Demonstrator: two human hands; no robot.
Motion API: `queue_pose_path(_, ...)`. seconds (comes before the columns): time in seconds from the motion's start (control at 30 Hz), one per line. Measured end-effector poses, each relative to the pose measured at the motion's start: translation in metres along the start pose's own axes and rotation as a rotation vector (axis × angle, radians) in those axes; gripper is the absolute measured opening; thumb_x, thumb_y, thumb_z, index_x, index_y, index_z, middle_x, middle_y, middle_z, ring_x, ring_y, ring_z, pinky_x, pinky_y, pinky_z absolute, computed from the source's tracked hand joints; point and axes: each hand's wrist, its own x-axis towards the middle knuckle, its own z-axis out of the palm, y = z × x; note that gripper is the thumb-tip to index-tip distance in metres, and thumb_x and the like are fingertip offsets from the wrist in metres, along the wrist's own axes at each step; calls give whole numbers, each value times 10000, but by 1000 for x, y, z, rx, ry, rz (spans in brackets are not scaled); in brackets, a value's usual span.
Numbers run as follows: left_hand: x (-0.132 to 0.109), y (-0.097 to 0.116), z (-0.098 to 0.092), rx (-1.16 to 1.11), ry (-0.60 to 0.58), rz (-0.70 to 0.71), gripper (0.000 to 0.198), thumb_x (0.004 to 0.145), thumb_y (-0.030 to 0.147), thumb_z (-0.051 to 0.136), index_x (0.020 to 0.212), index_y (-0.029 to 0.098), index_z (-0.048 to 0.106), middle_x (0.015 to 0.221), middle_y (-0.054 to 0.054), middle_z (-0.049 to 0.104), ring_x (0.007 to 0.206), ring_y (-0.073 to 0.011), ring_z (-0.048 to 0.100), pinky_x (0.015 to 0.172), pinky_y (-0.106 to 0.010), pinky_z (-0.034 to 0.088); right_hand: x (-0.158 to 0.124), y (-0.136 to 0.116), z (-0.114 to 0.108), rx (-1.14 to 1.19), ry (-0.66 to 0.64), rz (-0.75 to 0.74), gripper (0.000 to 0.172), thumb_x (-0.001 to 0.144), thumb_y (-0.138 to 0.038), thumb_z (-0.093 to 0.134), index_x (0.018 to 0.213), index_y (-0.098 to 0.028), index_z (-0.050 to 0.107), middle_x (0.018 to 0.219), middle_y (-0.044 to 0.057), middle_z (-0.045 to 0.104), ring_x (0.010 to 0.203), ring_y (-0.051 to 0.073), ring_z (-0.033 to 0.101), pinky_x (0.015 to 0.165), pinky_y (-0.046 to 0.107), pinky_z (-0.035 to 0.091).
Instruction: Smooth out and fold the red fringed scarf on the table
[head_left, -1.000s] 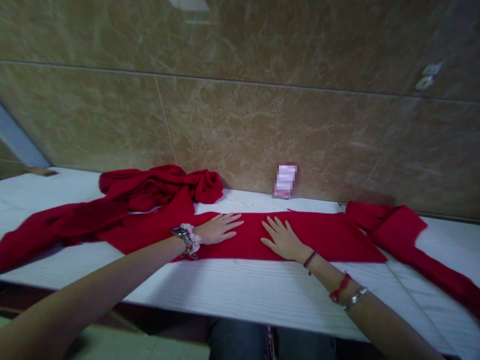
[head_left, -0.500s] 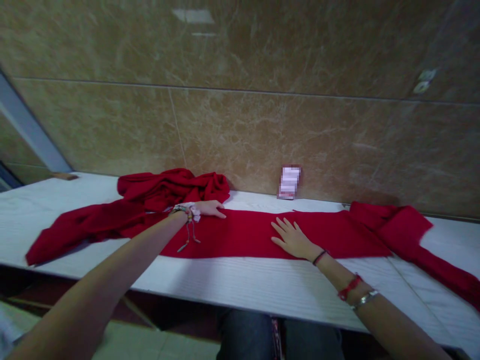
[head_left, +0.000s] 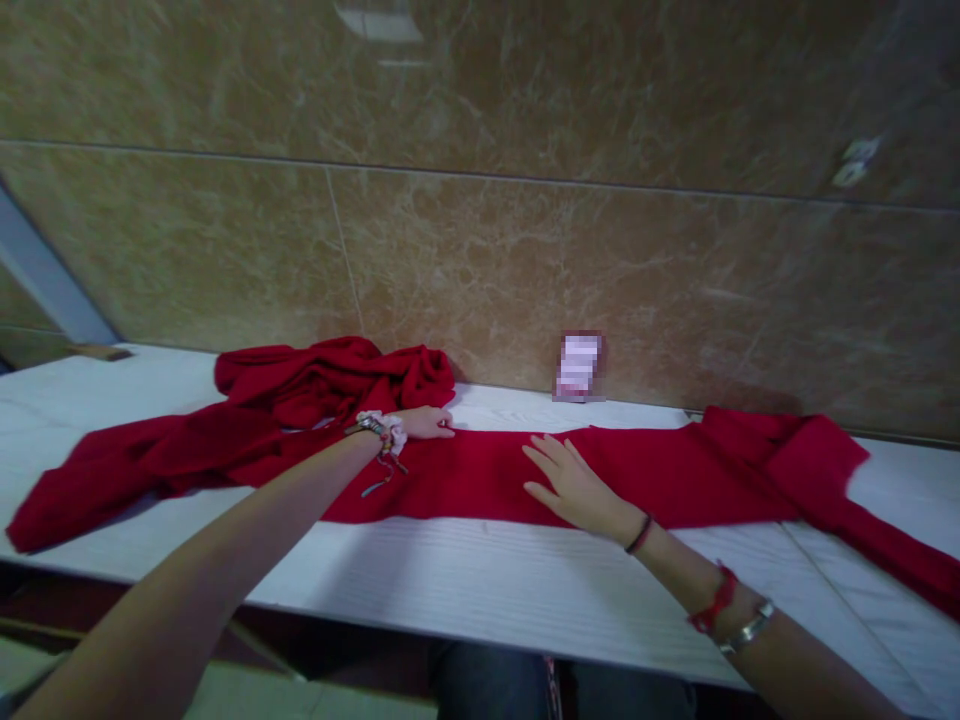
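Observation:
A long strip of red cloth (head_left: 487, 480) lies flat along the white table in front of me. My left hand (head_left: 429, 423) is at its far edge, thumb and fingers pinched together on the cloth there. Over the middle of the strip is my right hand (head_left: 577, 485), palm down with fingers spread; whether it touches the cloth is hard to tell. Toward the right, the cloth is folded over itself, and a narrow tail runs off to the right edge of the view. On the left, it joins or lies against a crumpled red heap (head_left: 330, 375).
A phone (head_left: 577, 367), its screen blurred out, leans against the brown marble wall (head_left: 465, 260) at the back. The white tabletop (head_left: 480, 580) is narrow, with its front edge close to my legs. A small brown object (head_left: 101, 352) rests at the far left.
My left fingers have closed at the cloth's far edge, where they lay stretched out before. My right hand has shifted slightly left and seems raised a little. The view has moved slightly.

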Motion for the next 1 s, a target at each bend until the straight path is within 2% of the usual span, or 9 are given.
queue_pose_path(0.13, -13, -8, -5, -30, -43, 7, 318, 734, 422, 493, 867, 142, 560, 890, -46, 600, 779, -155, 524, 688, -212, 380, 19, -54, 2, 92, -7, -257, 469, 806, -364, 470, 1212, -130, 445, 1201, 123, 504, 1112, 200, 430, 911, 337, 366)
queue_pose_path(0.2, -18, -13, -9, -51, -50, 10, 304, 730, 393, 505, 888, 140, 562, 926, -42, 601, 816, -155, 518, 715, -207, 378, 28, -75, 6, 26, -47, -316, 383, 796, -281, 491, 1148, -129, 485, 1078, 113, 570, 987, 194, 506, 806, 321, 425)
queue_pose_path(0.3, -21, -16, -12, -93, -62, 30, 282, 745, 366, 492, 883, 136, 578, 922, -33, 610, 829, -148, 519, 728, -198, 377, 39, -93, 14, -112, -73, -353, 253, 807, -131, 437, 1047, -123, 516, 924, 93, 605, 822, 178, 544, 652, 290, 447)
queue_pose_path(0.43, -10, -15, -12, -156, -81, 80, 259, 740, 332, 508, 881, 136, 601, 888, -18, 623, 813, -131, 531, 718, -175, 380, 47, -99, 22, -183, -11, -324, 167, 817, -99, 425, 944, -134, 529, 874, 70, 597, 781, 174, 534, 621, 284, 435)
queue_pose_path(0.53, 3, -16, -10, -180, -86, 96, 225, 709, 291, 539, 854, 139, 618, 835, -5, 631, 788, -126, 532, 701, -169, 383, 50, -103, 29, -185, 67, -291, 167, 841, -152, 426, 983, -147, 513, 875, 64, 583, 803, 178, 520, 621, 291, 428)
queue_pose_path(0.7, 11, -19, -8, -202, -94, 85, 211, 681, 278, 554, 825, 145, 631, 789, 8, 635, 748, -126, 534, 672, -175, 386, 55, -111, 36, -270, 135, -436, 191, 848, -129, 402, 1010, -100, 499, 829, 85, 565, 760, 175, 501, 575, 292, 398)
queue_pose_path(0.8, 8, -18, -9, -225, -100, 71, 196, 677, 267, 544, 791, 135, 633, 764, 3, 631, 735, -129, 532, 673, -183, 384, 58, -114, 38, -288, 172, -418, 158, 847, -121, 394, 948, -109, 514, 830, 86, 554, 764, 180, 489, 566, 294, 386)
queue_pose_path(0.93, 5, -13, -14, -266, -98, 50, 177, 658, 265, 553, 750, 130, 621, 718, 4, 612, 697, -129, 519, 644, -194, 378, 60, -110, 33, -313, 154, -364, 142, 828, -92, 398, 827, -117, 538, 769, 78, 546, 733, 188, 495, 538, 293, 379)
queue_pose_path(1.0, 4, -9, -20, -295, -88, 43, 182, 661, 281, 553, 742, 128, 609, 706, 2, 601, 681, -130, 515, 623, -202, 379, 59, -103, 20, -337, 162, -348, 158, 828, -87, 391, 866, -102, 544, 769, 83, 556, 712, 186, 504, 536, 291, 383)
